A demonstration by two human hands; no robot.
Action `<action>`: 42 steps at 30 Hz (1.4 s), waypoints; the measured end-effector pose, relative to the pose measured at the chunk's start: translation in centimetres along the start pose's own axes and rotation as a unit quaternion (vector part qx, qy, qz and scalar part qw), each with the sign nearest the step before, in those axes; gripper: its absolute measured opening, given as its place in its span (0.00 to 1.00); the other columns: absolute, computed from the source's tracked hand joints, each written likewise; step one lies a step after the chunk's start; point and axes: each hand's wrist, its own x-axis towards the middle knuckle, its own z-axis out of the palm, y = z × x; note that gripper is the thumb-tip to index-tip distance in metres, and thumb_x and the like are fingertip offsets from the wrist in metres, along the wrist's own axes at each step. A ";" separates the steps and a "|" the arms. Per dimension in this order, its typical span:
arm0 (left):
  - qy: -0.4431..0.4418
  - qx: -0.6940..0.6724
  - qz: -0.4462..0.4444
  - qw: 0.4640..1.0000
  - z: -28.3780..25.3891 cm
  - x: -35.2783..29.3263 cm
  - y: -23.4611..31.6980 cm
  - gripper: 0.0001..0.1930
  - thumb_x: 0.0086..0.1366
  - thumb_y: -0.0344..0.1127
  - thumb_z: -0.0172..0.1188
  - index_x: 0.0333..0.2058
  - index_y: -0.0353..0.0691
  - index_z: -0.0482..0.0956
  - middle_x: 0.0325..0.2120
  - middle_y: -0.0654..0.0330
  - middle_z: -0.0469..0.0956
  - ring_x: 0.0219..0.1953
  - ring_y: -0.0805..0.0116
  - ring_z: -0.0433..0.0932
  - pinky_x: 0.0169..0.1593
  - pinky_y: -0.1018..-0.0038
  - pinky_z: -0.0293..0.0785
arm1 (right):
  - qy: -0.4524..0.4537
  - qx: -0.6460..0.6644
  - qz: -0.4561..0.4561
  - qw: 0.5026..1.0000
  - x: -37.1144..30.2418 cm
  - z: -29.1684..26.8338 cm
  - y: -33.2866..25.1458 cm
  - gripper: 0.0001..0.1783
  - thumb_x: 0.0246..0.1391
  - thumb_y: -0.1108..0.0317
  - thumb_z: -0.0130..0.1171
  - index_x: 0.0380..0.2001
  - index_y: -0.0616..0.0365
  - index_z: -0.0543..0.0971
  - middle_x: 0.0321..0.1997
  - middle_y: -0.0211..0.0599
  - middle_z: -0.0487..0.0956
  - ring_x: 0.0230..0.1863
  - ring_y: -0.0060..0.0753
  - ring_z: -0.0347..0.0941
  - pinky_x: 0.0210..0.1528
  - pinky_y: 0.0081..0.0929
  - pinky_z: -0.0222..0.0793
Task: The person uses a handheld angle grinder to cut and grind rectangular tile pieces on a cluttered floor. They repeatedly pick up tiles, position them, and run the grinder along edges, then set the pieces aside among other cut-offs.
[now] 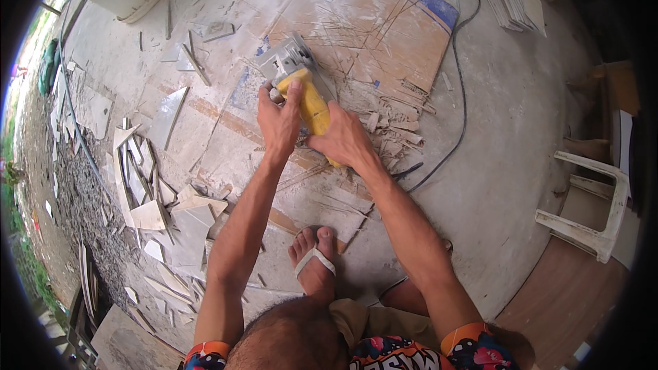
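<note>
Hands grip a yellow handheld tile cutter point(308, 99) near the middle of the scene; the left hand point(277, 122) wraps over the front of its body, thumb up along the yellow housing, apparently to press the nose down and steer; the right hand point(345, 140) closes round the rear handle, fingers curled under, where it can push and hold the tool level. The cutter sits low on a pale tile point(240, 130) laid flat on the concrete floor point(507, 130), its grey metal base and blade guard point(288, 58) pointing to the far side, so the blade meets the tile from above. A foot in a white-strapped sandal point(314, 260) rests on the near end of the tile, seemingly to pin it against sliding. The black power cord point(460, 82) loops off to the right, clear of the cut line.

The cutter has a bright yellow, dusty plastic body and a boxy grey front; its blade is hidden. Tile offcuts point(394, 130) lie just right of it; broken shards point(147, 192) pile to the left; a white plastic chair point(593, 212) stands well apart on the right.
</note>
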 end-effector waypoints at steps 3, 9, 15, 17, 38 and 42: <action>0.007 -0.002 -0.007 1.000 0.1 0.5 0.1 0.45 0.65 0.60 0.66 0.63 0.22 0.65 0.43 0.36 0.82 0.44 0.54 0.84 0.46 0.64 0.80 | 0.000 -0.003 0.001 1.000 0.5 -0.1 -0.3 0.31 0.38 0.60 0.70 0.44 0.69 0.74 0.41 0.66 0.82 0.47 0.67 0.80 0.48 0.50 0.77; 0.008 -0.002 -0.015 1.000 0.0 1.7 -0.2 0.44 0.65 0.58 0.67 0.63 0.21 0.66 0.43 0.36 0.82 0.44 0.55 0.84 0.47 0.65 0.80 | 0.010 -0.006 -0.003 1.000 1.2 0.2 -0.6 0.32 0.38 0.58 0.70 0.44 0.69 0.74 0.41 0.67 0.82 0.46 0.69 0.80 0.49 0.50 0.76; 0.010 -0.014 -0.008 1.000 -0.1 1.2 -0.2 0.44 0.65 0.57 0.67 0.63 0.22 0.65 0.44 0.37 0.82 0.44 0.55 0.84 0.46 0.65 0.80 | 0.008 -0.011 -0.014 1.000 1.0 0.5 -0.2 0.32 0.39 0.59 0.70 0.44 0.70 0.74 0.40 0.68 0.82 0.45 0.68 0.80 0.48 0.50 0.78; 0.004 -0.019 -0.011 1.000 -0.1 0.8 -0.1 0.44 0.66 0.57 0.67 0.63 0.22 0.65 0.44 0.36 0.81 0.44 0.54 0.84 0.46 0.65 0.80 | 0.017 -0.021 -0.040 0.999 0.9 0.7 0.3 0.33 0.40 0.59 0.69 0.46 0.71 0.74 0.39 0.70 0.82 0.44 0.69 0.82 0.46 0.50 0.80; 0.008 -0.020 -0.014 1.000 0.1 -1.0 -0.4 0.42 0.66 0.57 0.66 0.63 0.25 0.66 0.44 0.37 0.81 0.43 0.56 0.83 0.46 0.65 0.80 | -0.003 0.002 -0.009 1.000 -0.9 -0.2 0.6 0.30 0.37 0.60 0.70 0.42 0.68 0.73 0.39 0.65 0.82 0.45 0.67 0.80 0.47 0.49 0.76; -0.003 -0.047 -0.024 0.999 0.2 -1.3 0.0 0.41 0.67 0.57 0.66 0.62 0.25 0.66 0.44 0.37 0.81 0.43 0.56 0.83 0.46 0.64 0.80 | 0.006 -0.022 -0.021 1.000 -0.8 0.0 0.8 0.31 0.39 0.60 0.70 0.44 0.69 0.74 0.40 0.67 0.82 0.44 0.66 0.81 0.46 0.49 0.78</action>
